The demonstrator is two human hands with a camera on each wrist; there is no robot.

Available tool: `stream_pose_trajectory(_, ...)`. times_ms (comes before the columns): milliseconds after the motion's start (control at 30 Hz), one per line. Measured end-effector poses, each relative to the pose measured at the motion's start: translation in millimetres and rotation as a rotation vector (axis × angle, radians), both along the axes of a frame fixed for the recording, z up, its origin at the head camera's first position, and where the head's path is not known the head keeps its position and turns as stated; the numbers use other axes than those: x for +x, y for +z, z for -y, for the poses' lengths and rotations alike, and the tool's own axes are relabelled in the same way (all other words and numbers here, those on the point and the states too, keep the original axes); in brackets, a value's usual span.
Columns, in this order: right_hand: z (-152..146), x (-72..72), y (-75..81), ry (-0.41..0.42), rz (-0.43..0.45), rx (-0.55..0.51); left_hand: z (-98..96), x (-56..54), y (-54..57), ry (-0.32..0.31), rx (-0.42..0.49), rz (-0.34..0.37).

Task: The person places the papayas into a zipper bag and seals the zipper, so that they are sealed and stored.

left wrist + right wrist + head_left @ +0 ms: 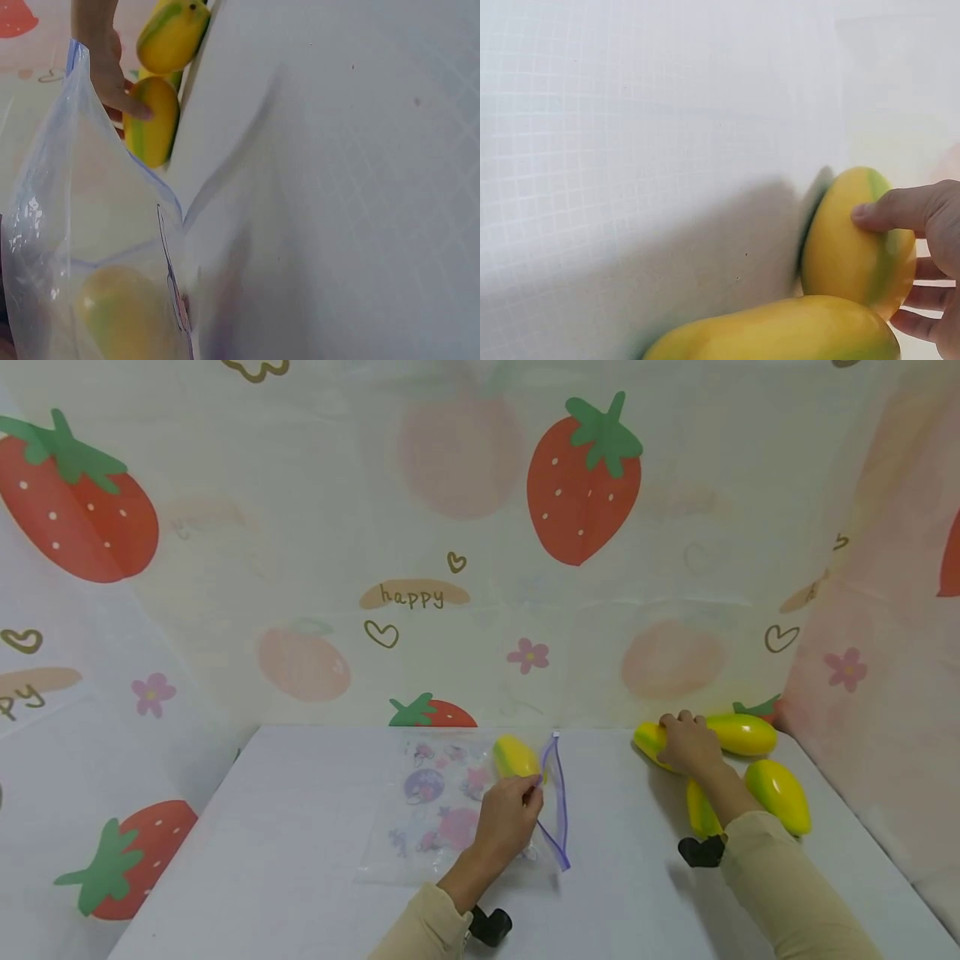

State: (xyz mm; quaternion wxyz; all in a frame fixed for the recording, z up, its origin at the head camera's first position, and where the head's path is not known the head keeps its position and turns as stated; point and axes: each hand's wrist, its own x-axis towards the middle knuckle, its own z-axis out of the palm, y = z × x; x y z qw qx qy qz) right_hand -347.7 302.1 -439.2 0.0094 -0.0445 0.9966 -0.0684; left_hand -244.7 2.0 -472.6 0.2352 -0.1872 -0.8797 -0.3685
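Near the middle of the table, my left hand (510,814) pinches the mouth edge of a clear zip bag (378,847) printed with pink and purple pictures. Its purple-edged mouth gapes toward the right. One yellow mango (514,755) with a green streak lies inside the bag, and it shows through the plastic in the left wrist view. At the back right, my right hand (688,745) grips another mango (847,240), thumb on one side and fingers round the other. That mango stands close beside a second one (772,334) in the right wrist view.
Around my right forearm lie more mangoes: one at the back (742,735), one at the right (780,797) and one partly hidden by the arm (701,810). The white table (277,827) ends against a strawberry-print cloth (322,552) behind and at the sides.
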Motion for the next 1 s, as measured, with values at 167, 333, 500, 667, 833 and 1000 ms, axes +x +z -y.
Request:
stream_pose_trajectory(167,1.1,1.1,-1.1,-0.013,-0.003,-0.012,0.2,0.3,-2.1,0.005,0.007,0.001)
stream_pose_trajectory(333,0.6,1.3,-2.6,-0.027,-0.009,-0.020,0.0,0.8,-3.4,0.006,0.013,0.009)
stream_pose_trajectory(500,0.9,1.5,-2.5,-0.033,-0.026,-0.023,-0.6,1.2,-2.5,0.010,0.017,0.010)
stream_pose_trajectory(667,4.6,3.0,-6.2,-0.049,-0.085,-0.019,0.0,0.9,-3.2,-0.001,0.029,0.012)
stream_pose_trajectory(833,4.3,5.4,-7.9,-0.071,-0.096,-0.027,-0.3,0.8,-3.6,-0.020,0.047,0.025)
stream_pose_trajectory(1000,3.0,6.9,-1.5,-0.085,-0.049,-0.089,1.5,0.7,-2.9,-0.018,0.045,0.030)
